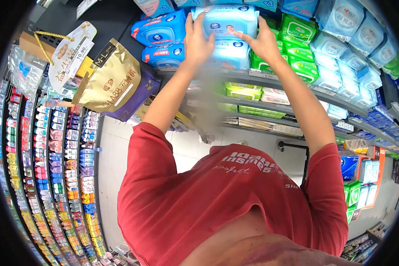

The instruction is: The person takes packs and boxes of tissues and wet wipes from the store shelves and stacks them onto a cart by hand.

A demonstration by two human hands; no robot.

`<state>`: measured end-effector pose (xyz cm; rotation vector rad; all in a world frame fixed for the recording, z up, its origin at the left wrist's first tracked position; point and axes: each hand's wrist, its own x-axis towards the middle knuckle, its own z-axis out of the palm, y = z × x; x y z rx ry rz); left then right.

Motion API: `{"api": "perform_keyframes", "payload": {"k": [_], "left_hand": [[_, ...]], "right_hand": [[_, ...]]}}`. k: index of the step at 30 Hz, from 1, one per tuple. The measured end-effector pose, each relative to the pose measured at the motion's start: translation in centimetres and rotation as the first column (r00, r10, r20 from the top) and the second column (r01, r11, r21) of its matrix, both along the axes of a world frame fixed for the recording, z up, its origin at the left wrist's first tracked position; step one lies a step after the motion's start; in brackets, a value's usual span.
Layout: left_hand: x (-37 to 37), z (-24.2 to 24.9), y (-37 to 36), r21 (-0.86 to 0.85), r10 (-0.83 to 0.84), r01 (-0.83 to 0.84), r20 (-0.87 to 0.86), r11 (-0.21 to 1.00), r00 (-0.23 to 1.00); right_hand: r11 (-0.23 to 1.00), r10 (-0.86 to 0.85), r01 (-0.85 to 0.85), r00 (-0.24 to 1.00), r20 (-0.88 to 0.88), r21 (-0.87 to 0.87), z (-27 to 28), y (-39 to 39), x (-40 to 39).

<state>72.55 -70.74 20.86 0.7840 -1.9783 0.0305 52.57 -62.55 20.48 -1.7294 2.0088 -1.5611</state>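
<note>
A light-blue pack of baby wipes [224, 20] with a baby printed on its front lies between my two hands on the upper shelf. My left hand [198, 42] is pressed to the pack's left end, fingers pointing up along it. At the right end my right hand [264, 41] grips it, thumb over the front. Directly below is another light-blue wipes pack [229, 55], partly covered by my left hand. Darker blue packs [160, 29] stand to the left of my hands, and green packs [298, 29] to the right.
A gold and purple bag [115, 80] hangs at the left beside a price tag [79, 57]. Lower shelves hold green packs [244, 92]. More pale-blue packs [341, 20] are stacked at the right. Tall racks of small bottles [57, 146] line the left. A blurred grey patch crosses the middle.
</note>
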Motion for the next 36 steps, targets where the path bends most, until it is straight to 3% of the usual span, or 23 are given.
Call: {"api": "perform_keyframes", "payload": {"k": [5,8,11,15,17,18,19,21,22,23,25,26,27,28,29,30,32,35,36], "left_hand": [[0.1,0.5,-0.1,-0.017,-0.061,0.061,0.003,0.998,0.998],[0.5,0.3,-0.5,-0.071,-0.012,0.017,0.064,0.997,0.998],[0.8,0.3,-0.2,-0.111,-0.021,0.029,0.077,0.993,0.997],[0.6,0.6,0.8,-0.129,-0.057,0.069,0.096,0.989,0.994],[0.3,1.2,2.6,-0.040,-0.002,0.006,0.102,0.999,0.995],[0.2,0.9,3.1,-0.145,0.018,-0.005,0.091,0.989,0.996],[0.0,0.8,4.0,-0.141,0.000,0.013,0.092,0.990,0.996],[-0.4,0.9,6.4,-0.265,-0.114,0.123,0.048,0.956,0.992],[-1.0,1.1,8.3,-0.215,-0.218,0.214,0.006,0.953,0.976],[-1.6,0.3,9.6,-0.209,-0.238,0.234,0.003,0.950,0.971],[-2.4,-2.1,11.6,0.002,-0.450,0.450,-0.047,0.893,0.892],[-2.9,-2.9,12.7,0.013,-0.540,0.540,-0.007,0.842,0.842],[-3.3,-3.8,13.7,0.028,-0.629,0.629,0.033,0.777,0.776],[-4.0,-5.4,14.9,0.143,-0.643,0.635,0.011,0.759,0.766],[-4.7,-7.4,16.1,0.260,-0.667,0.646,-0.011,0.717,0.745],[-5.3,-9.2,17.2,0.276,-0.722,0.698,-0.019,0.661,0.691],[-6.0,-12.5,19.1,0.582,-0.753,0.599,0.035,0.550,0.657],[-7.8,-16.9,21.5,0.687,-0.835,0.578,0.078,0.441,0.544],[-8.6,-18.4,22.1,0.672,-0.853,0.599,0.096,0.436,0.513]], "right_hand": [[0.997,-0.042,0.041,0.999,-0.010,-0.061,-0.4,-0.3,0.5],[0.997,-0.007,0.013,0.995,0.095,-0.070,0.7,0.0,1.4],[0.991,0.027,-0.019,0.997,0.065,-0.131,0.5,-0.1,1.3],[1.000,0.014,-0.009,0.986,0.167,-0.029,1.2,0.6,1.6],[1.000,0.009,-0.009,0.991,0.131,0.002,1.2,0.6,1.5],[0.998,-0.023,0.013,0.987,0.160,0.061,1.7,1.3,1.7],[0.997,-0.041,0.031,0.986,0.161,0.065,1.1,1.7,1.8],[0.939,-0.245,0.212,0.965,-0.092,-0.272,-1.1,2.4,1.8],[0.899,-0.257,0.203,0.962,-0.091,-0.389,-1.6,3.8,1.9],[0.897,-0.276,0.221,0.956,-0.095,-0.384,-1.9,5.6,1.7],[0.910,-0.205,0.159,0.975,-0.082,-0.383,-2.4,10.0,1.2],[0.907,-0.229,0.183,0.970,-0.081,-0.379,-3.1,12.3,1.0],[0.948,-0.177,0.184,0.983,0.050,-0.260,-4.3,14.7,0.9],[0.973,-0.151,0.180,0.970,0.191,-0.143,-5.5,16.8,0.6],[0.961,-0.215,0.242,0.957,0.193,-0.131,-6.7,18.9,0.2],[0.970,-0.230,0.242,0.931,0.282,-0.007,-8.0,21.4,-0.3],[0.940,-0.342,0.312,0.860,0.380,0.139,-10.8,26.7,-0.9],[0.801,-0.587,0.448,0.717,0.376,0.397,-13.6,34.3,-1.7],[0.758,-0.648,0.535,0.679,0.343,0.372,-14.6,37.0,-2.2]]}}
